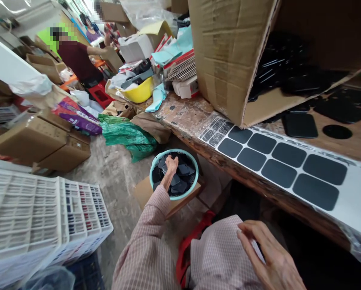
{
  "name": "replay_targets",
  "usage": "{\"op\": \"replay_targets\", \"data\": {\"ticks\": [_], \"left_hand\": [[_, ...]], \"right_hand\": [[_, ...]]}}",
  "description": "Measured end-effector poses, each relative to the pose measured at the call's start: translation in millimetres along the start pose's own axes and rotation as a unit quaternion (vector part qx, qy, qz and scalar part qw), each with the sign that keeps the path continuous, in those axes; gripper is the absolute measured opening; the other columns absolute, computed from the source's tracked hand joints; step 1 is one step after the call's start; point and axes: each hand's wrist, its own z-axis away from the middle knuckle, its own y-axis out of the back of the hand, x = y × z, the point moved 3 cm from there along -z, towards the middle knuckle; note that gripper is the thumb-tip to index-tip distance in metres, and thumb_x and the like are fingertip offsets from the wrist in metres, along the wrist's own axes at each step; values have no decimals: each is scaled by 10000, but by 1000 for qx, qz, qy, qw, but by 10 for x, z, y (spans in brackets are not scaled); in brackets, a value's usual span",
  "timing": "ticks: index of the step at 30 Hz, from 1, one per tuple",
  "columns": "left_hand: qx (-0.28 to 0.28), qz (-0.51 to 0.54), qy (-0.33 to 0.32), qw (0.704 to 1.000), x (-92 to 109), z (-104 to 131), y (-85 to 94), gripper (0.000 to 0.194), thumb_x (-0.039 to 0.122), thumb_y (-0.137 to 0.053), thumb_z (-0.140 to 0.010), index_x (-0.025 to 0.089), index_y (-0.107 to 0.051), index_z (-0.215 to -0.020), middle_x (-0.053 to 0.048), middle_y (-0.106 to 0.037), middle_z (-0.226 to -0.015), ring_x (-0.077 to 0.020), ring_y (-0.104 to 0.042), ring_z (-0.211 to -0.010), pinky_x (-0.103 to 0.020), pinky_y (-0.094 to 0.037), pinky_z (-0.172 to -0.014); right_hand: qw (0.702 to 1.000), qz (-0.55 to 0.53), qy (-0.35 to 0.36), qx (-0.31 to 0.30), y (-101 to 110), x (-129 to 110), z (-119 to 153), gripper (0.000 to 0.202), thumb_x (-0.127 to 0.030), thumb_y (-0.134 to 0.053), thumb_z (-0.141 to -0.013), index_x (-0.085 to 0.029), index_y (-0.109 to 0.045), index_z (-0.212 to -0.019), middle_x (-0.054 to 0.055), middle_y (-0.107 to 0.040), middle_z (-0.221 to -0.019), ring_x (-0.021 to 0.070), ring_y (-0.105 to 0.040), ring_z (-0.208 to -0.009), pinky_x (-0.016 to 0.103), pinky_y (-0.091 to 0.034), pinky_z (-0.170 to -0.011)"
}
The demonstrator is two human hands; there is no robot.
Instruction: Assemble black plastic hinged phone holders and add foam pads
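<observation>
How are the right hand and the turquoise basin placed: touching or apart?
Apart. The head view plainly shows checked shirt between the right hand and the turquoise basin.

Open floor (121,179) separates basket (152,173) and crate (85,215), leaving passage leftward; the bench (188,114) bounds the right, where a carton (223,52) blocks reach across.

No txt or nos. legible.

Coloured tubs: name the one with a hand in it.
The turquoise tub on the cardboard box: the left hand is among its black pieces, while the yellow tub has no hand.
</observation>
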Motion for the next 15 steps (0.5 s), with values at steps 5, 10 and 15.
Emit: {"op": "replay_targets", "data": {"ticks": [5, 10, 15], "left_hand": [[3, -104, 11, 994, 35, -81, -186, 399, 343, -595, -902, 174, -540, -1259, -106, -563, -1275, -246, -586, -1099, -469, -514, -908], [9, -184, -9, 983, 97, 10, -130, 406, 344, -604, -895, 178, -542, -1260, -109, -534, -1323, -263, -556, -1153, -495, -485, -950], [-35, -193, -62, 979, 387, 276, 99, 328, 339, -587, -900, 157, -591, -1173, -103, -584, -1247, -249, -570, -1124, -482, -471, -951]], "right_hand": [[999, 10, -39, -17, -68, 100, 25, 133, -217, -392, -981, -251, -501, -1048, 41, -578, -1006, 135, -655, -837, 247, -575, -829], [1000, 17, 1, 14, -59, 21, -46, 117, -244, -417, -978, -245, -523, -1028, 34, -603, -931, 135, -670, -817, 204, -580, -746], [989, 71, 126, 33, 473, -185, -2, 206, -315, -423, -974, -265, -618, -1016, 46, -674, -939, 160, -699, -871, 182, -581, -718]]}}
